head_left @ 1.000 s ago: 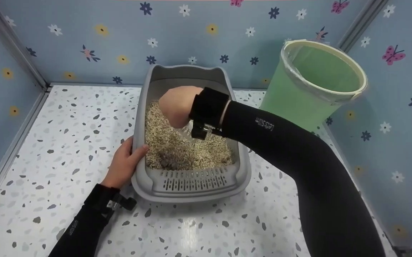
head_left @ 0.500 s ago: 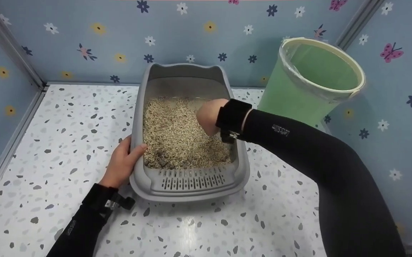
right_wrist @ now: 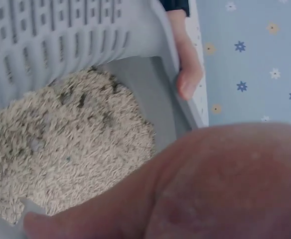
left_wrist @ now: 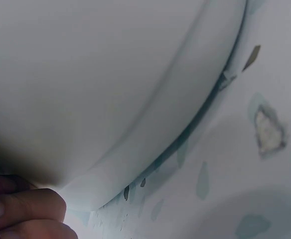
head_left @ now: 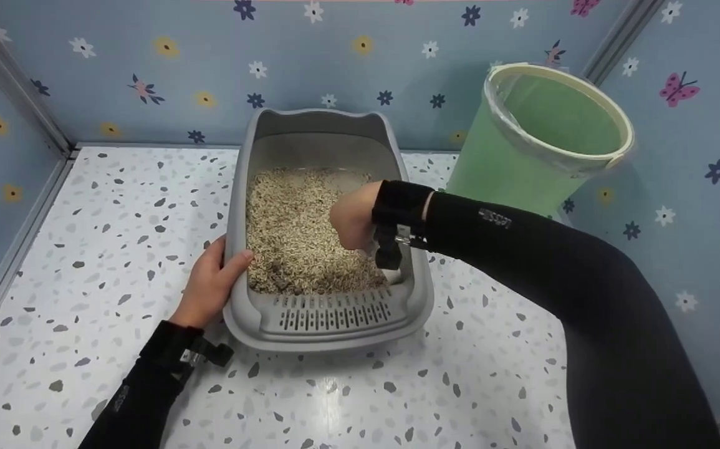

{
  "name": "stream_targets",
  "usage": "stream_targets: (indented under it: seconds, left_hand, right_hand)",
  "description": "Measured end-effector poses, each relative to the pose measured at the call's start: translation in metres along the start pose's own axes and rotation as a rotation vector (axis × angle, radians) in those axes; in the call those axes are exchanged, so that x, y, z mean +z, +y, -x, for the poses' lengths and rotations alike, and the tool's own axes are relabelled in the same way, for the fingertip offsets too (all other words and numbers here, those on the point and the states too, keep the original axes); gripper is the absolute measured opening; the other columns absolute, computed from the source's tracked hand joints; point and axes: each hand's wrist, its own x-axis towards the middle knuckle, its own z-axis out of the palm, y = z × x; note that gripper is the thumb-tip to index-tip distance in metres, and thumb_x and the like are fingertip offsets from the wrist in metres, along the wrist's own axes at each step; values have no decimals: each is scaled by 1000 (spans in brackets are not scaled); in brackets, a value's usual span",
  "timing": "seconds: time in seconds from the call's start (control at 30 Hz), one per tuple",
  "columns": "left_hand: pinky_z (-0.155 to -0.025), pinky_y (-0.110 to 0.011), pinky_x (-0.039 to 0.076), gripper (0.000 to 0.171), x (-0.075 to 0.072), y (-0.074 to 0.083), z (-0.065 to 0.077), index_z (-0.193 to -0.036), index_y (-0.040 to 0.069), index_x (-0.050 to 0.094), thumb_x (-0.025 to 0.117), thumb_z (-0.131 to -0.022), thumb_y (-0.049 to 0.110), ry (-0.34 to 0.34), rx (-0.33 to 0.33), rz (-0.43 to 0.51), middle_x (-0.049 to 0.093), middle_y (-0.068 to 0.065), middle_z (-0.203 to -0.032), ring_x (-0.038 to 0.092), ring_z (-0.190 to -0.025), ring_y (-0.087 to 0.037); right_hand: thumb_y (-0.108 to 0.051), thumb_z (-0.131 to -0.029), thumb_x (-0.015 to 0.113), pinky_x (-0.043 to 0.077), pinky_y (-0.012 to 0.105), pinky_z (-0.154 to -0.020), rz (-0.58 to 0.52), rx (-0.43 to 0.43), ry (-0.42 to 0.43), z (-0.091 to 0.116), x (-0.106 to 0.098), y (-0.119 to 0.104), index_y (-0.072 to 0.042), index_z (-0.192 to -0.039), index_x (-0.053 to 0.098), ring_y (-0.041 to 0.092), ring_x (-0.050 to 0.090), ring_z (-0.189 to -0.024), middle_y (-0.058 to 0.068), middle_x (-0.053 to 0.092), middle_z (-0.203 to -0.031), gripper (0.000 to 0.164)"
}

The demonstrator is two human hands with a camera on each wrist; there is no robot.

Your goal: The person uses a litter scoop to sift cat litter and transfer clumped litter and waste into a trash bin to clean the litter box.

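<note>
Litter (head_left: 294, 218), pale and grainy, lies in a grey tray (head_left: 335, 337) near the middle of the head view, the tray's high back at 12 o'clock and its slotted lip at 6 o'clock. Darker clumps (head_left: 282, 274) sit in the litter toward 7 o'clock, near the lip, while a strip of the tray's bottom shows toward 1 o'clock. At about 8 o'clock on the rim is the left hand (head_left: 207, 284), gripping the side: its thumb is hooked over the edge and its fingers lie against the outer wall; the left wrist view shows some of them at 8 o'clock. Above the litter, near 2 o'clock from the tray's centre, the right hand (head_left: 355, 215) is curled tight, pinching a light grey tool (right_wrist: 33, 206); only a small piece of it shows beside the thumb in the right wrist view, at 7 o'clock, and the hand hides its full shape. Black sleeves (head_left: 503, 249) cover both arms. At 2 o'clock, past the right sleeve, is a green bin (head_left: 509, 174) with a cream rim and a clear liner (head_left: 509, 128) folded over it. The tray rests on a white surface (head_left: 129, 249) speckled with grey, and a blue wall (head_left: 335, 72) printed with flowers stands behind at 12 o'clock.
</note>
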Motion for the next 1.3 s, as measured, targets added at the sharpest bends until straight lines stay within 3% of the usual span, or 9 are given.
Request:
stream_targets:
  seconds: [0.07,0.1,0.2,0.33,0.53,0.77,0.93,1.1,1.3]
  left_hand:
    - [-99,-22,56,67,0,-1,0,-166,-1,45,65,-113,36,-1,-5,11,67,-24,-139,69,-119,-34]
    - [-99,-22,56,67,1,-1,0,-166,-1,45,65,-113,35,-2,-7,17,67,-24,-139,69,-119,-35]
    - [-98,-24,58,69,1,-1,0,-167,-2,43,66,-113,35,-7,-13,26,67,-25,-141,70,-120,-37]
    - [-97,-23,59,70,0,0,0,-167,-3,42,65,-113,36,0,-14,15,67,-26,-141,70,-120,-38]
    - [-98,-23,58,71,1,-1,2,-166,-2,43,65,-113,39,1,-22,24,67,-25,-140,70,-120,-37]
    - [-99,-23,56,67,0,0,1,-165,-2,45,64,-114,37,-3,2,0,68,-25,-138,69,-120,-35]
    - [-99,-22,55,65,-1,1,-2,-165,-2,46,64,-114,33,0,16,-4,68,-25,-140,69,-122,-35]
    - [-100,-23,56,66,0,0,-2,-165,-2,45,65,-113,34,5,5,11,67,-25,-140,69,-122,-36]
    - [-100,-24,56,67,-1,-1,1,-165,-1,45,65,-113,35,2,-7,29,68,-24,-139,69,-121,-36]
  right_hand:
    - [9,-83,49,25,23,-50,-88,11,28,1,-4,-2,-19,-55,34,9,27,-52,-5,30,-58,42]
    - [9,-84,51,27,24,-49,-204,72,69,0,-5,-5,-20,-57,37,9,30,-51,-5,34,-58,42]
    - [10,-83,51,29,23,-47,-268,94,95,-2,-12,-10,-20,-60,40,9,35,-50,-5,38,-60,39]
    - [11,-79,46,29,21,-44,-316,91,122,-2,-21,-18,-19,-60,40,8,36,-48,-4,41,-59,36]
    - [9,-86,44,33,20,-43,-264,87,186,-3,-33,-31,-17,-61,43,9,40,-47,-3,45,-59,36]
    - [9,-79,50,37,21,-44,-357,125,283,16,-34,-12,-17,-71,50,9,43,-51,-5,50,-66,27]
    - [6,-78,55,35,22,-45,-358,121,237,27,-21,17,-16,-67,54,9,41,-51,-4,50,-62,24]
    - [4,-77,58,35,23,-46,-506,51,237,19,7,40,-17,-63,52,9,41,-50,-4,49,-60,26]
    - [3,-87,66,38,23,-47,-678,-27,258,13,37,58,-15,-62,56,9,44,-50,-2,53,-59,32]
